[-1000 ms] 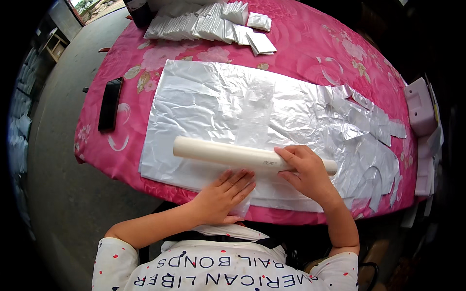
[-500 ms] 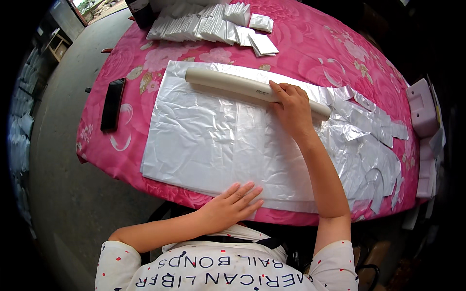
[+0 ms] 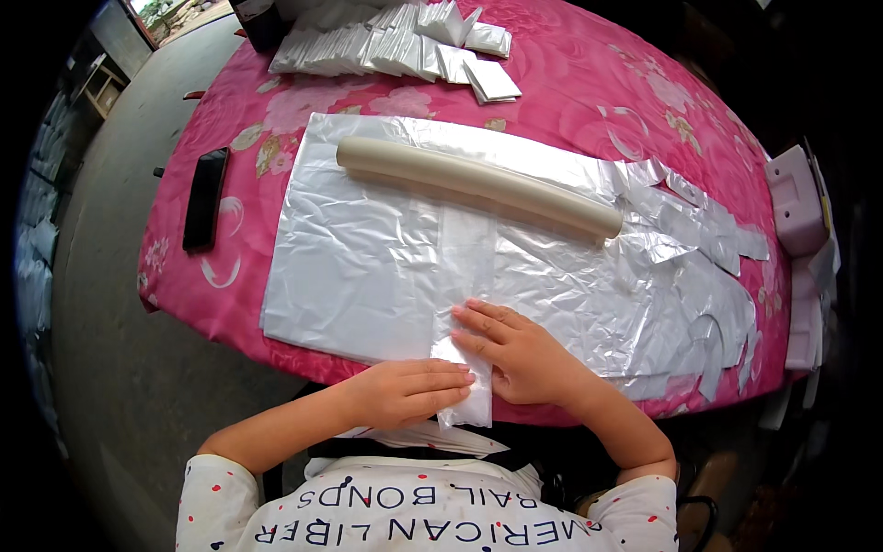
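A stack of thin, glossy whitish plastic bags point(image 3: 359, 294) lies flat on the table, cut handle-like strips at its right end. On it, close to the table's near edge, is a narrow folded plastic bag point(image 3: 464, 248), running from the tube toward me. My left hand point(image 3: 409, 391) rests its stretched fingers on the left side of this strip near its end; its thumb is hidden. My right hand point(image 3: 520, 354) lies over the strip's right side, fingers extended. A pale beige tube point(image 3: 478, 184) lies across the far part of the stack, untouched.
Many small folded plastic packets point(image 3: 368, 46) stand in rows at the far left. A dark phone point(image 3: 206, 200) lies left of the stack. Pink floral cloth point(image 3: 552, 83) covers the table. Pale pink plastic containers point(image 3: 796, 202) stand at the right edge.
My right hand has let go of the tube and come back toward me to the folded strip. The left hand has moved slightly onto the strip. The tube now rests alone on the stack.
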`<move>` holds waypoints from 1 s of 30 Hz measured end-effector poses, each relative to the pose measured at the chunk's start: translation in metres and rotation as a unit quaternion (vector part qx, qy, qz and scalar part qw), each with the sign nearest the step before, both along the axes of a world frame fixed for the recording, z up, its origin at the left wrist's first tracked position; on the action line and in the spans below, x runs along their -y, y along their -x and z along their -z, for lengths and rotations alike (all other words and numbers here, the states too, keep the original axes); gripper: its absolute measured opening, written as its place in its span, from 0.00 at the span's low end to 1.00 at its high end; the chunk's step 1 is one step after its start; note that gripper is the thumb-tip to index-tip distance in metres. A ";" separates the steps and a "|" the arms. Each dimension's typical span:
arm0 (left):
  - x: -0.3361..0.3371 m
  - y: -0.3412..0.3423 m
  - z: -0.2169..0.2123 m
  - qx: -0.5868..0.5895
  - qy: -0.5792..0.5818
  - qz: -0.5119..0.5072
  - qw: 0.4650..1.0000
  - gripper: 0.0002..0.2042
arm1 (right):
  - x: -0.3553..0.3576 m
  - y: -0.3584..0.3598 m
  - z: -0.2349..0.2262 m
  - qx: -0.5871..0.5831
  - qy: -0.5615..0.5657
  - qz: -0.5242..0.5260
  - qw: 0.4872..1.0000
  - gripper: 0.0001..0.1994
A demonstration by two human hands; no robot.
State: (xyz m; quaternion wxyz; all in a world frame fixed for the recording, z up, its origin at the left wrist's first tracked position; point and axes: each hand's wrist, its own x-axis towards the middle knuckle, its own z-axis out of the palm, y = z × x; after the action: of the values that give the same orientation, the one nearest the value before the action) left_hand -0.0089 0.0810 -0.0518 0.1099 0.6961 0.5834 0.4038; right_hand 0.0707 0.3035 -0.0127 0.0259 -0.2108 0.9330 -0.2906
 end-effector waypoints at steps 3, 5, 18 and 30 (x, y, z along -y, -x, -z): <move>-0.007 0.011 -0.016 -0.091 0.045 -0.016 0.995 0.27 | 0.004 -0.006 0.016 -0.080 -0.034 0.045 0.995 0.26; -0.011 0.018 -0.023 -0.137 0.091 -0.043 0.985 0.31 | 0.003 -0.008 0.027 -0.129 -0.040 0.073 0.988 0.26; -0.010 0.021 -0.009 -0.191 0.010 -0.125 0.974 0.14 | 0.009 -0.011 0.008 -0.085 -0.032 0.096 0.991 0.25; -0.019 0.027 -0.021 -0.153 0.038 -0.164 0.974 0.18 | 0.007 -0.001 0.021 -0.177 -0.003 0.123 0.976 0.19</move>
State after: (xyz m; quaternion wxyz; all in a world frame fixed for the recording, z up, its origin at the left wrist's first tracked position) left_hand -0.0360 0.1000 -0.0305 -0.0224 0.6398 0.7142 0.2828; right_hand 0.0716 0.2968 -0.0341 -0.1754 -0.1421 0.9423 -0.2470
